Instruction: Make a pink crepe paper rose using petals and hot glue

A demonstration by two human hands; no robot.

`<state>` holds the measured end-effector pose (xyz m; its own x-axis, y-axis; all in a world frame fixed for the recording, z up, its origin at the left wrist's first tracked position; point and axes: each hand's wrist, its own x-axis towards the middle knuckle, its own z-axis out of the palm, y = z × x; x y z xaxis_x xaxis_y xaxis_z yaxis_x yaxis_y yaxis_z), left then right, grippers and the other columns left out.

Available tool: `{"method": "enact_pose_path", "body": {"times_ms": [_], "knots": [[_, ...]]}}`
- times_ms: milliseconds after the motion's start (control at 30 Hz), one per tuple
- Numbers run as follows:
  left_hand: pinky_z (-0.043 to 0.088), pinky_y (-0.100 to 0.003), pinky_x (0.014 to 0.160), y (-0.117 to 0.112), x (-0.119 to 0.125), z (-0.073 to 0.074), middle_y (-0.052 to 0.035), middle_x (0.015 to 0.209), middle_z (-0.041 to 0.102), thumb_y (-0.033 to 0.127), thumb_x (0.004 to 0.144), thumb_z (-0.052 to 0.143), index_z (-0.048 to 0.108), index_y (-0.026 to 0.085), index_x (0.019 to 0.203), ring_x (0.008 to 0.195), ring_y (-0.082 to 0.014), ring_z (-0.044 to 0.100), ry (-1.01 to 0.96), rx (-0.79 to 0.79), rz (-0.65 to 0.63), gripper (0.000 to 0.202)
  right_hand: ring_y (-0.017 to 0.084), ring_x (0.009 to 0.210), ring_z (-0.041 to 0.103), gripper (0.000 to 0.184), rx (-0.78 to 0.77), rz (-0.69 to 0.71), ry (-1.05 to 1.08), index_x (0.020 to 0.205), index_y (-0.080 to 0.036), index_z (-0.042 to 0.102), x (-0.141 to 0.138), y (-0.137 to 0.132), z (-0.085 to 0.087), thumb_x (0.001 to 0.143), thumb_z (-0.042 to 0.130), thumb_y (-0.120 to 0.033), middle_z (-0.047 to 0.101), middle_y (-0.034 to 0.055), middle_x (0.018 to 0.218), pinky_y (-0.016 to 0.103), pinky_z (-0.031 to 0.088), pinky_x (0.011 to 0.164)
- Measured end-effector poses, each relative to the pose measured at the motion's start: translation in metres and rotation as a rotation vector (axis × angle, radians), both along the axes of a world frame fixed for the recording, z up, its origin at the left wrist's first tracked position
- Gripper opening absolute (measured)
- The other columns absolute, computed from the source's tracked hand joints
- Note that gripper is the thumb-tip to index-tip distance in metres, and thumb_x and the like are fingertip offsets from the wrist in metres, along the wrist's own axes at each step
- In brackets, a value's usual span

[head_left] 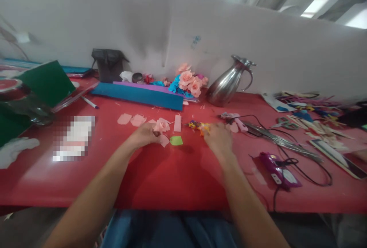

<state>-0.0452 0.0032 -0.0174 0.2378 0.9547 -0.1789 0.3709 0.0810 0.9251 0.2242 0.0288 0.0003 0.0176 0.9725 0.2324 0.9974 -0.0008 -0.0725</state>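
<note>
My left hand [145, 136] is closed, its fingertips pinching a pale pink paper rose [162, 125] from its left side. A loose pink petal [164, 140] lies just below the flower. My right hand [219, 140] curls its fingers over a small yellow, orange and dark-blue bundle [196, 125], whose exact kind is too blurred to make out. Between my hands, a green paper leaf [176, 140] and a pink paper strip [177, 123] rest on the red table [172, 179]. Several cut pink paper petals [124, 119] lie beyond my left hand.
A steel jug [226, 83] stands at the back near finished paper flowers [189, 81]. Blue sheets [137, 96] lie to its left. At right are a pink glue gun [239, 122], wires [281, 141], scissors [286, 123] and a purple power strip [276, 169] with cables.
</note>
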Motion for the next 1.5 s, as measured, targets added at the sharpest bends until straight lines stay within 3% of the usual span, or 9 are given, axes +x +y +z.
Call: {"method": "enact_pose_path", "body": {"times_ms": [67,167,267,500,633,733,900,1100,1500], "knots": [[0.04,-0.026,0.058,-0.001,0.002,0.002,0.0001,0.065,0.057,0.024,0.057,0.066,0.055,0.016,0.065,0.064,-0.0153,0.054,0.02,0.038,0.006,0.015,0.028,0.095,0.057,0.025,0.03,0.186,0.066,0.092,-0.013,0.068,-0.023,-0.007,0.004,0.084,0.051,-0.029,0.065,0.0162,0.097,0.04,0.037,0.087],[0.042,-0.027,0.06,-0.001,0.005,0.004,-0.0015,0.065,0.06,0.025,0.06,0.064,0.058,0.016,0.064,0.065,-0.0164,0.056,0.009,0.081,-0.016,0.013,0.023,0.094,0.057,0.023,-0.172,0.576,0.237,0.096,-0.02,0.07,-0.062,-0.014,0.009,0.077,0.059,-0.027,0.068,0.0071,0.101,0.034,0.037,0.089],[0.042,-0.026,0.061,0.002,0.006,-0.001,-0.0009,0.068,0.062,0.025,0.061,0.064,0.06,0.017,0.069,0.065,-0.0157,0.056,0.011,0.136,-0.03,0.012,0.021,0.085,0.058,0.016,-0.262,0.65,0.293,0.083,-0.02,0.072,-0.091,-0.015,0.012,0.073,0.06,-0.023,0.07,0.0051,0.086,0.031,0.039,0.08],[0.039,-0.024,0.06,0.006,0.007,-0.005,0.0014,0.072,0.056,0.026,0.063,0.067,0.053,0.018,0.077,0.063,-0.0119,0.05,-0.084,0.131,0.085,0.021,0.017,0.069,0.06,0.018,-0.244,0.536,0.557,0.066,-0.02,0.072,-0.094,-0.005,0.015,0.071,0.056,-0.014,0.07,0.0032,0.069,0.026,0.041,0.066],[0.033,-0.022,0.055,0.002,0.012,0.001,0.0036,0.066,0.045,0.041,0.081,0.052,0.05,0.019,0.082,0.056,-0.0092,0.04,-0.28,0.168,0.192,0.022,0.018,0.071,0.061,0.019,-0.051,0.295,1.035,0.079,-0.019,0.074,-0.08,0.002,0.01,0.075,0.059,-0.031,0.072,0.0043,0.077,0.028,0.043,0.067],[0.028,-0.021,0.051,0.002,0.017,0.0,0.005,0.058,0.037,0.045,0.085,0.047,0.051,0.018,0.079,0.052,-0.0085,0.033,-0.426,0.195,0.237,0.028,0.017,0.067,0.06,0.024,-0.038,0.182,1.393,0.082,-0.018,0.074,-0.075,0.005,0.004,0.069,0.066,-0.036,0.071,0.0039,0.073,0.029,0.045,0.065],[0.037,-0.022,0.06,0.003,0.025,-0.001,-0.0006,0.07,0.054,0.044,0.079,0.059,0.057,0.016,0.076,0.063,-0.0096,0.047,-0.589,0.094,0.243,0.028,0.013,0.057,0.055,0.021,-0.059,0.117,1.702,0.072,-0.016,0.074,-0.078,0.001,0.005,0.06,0.073,-0.034,0.066,0.0015,0.06,0.027,0.044,0.061],[0.041,-0.028,0.085,0.002,0.033,-0.007,-0.0059,0.094,0.065,0.041,0.079,0.06,0.064,0.016,0.076,0.088,-0.0157,0.056,-0.599,0.125,0.217,0.025,0.011,0.054,0.055,0.018,-0.101,0.107,1.838,0.068,-0.018,0.074,-0.084,-0.006,0.011,0.059,0.075,-0.033,0.066,0.0009,0.06,0.026,0.044,0.059],[0.042,-0.027,0.081,0.002,0.036,-0.017,-0.0036,0.082,0.066,0.039,0.077,0.062,0.069,0.016,0.083,0.08,-0.0151,0.056,-0.512,0.151,0.259,0.025,0.01,0.054,0.055,0.012,-0.091,0.141,1.918,0.068,-0.018,0.073,-0.095,-0.015,0.012,0.063,0.073,-0.029,0.067,0.0,0.06,0.025,0.046,0.059]]}}
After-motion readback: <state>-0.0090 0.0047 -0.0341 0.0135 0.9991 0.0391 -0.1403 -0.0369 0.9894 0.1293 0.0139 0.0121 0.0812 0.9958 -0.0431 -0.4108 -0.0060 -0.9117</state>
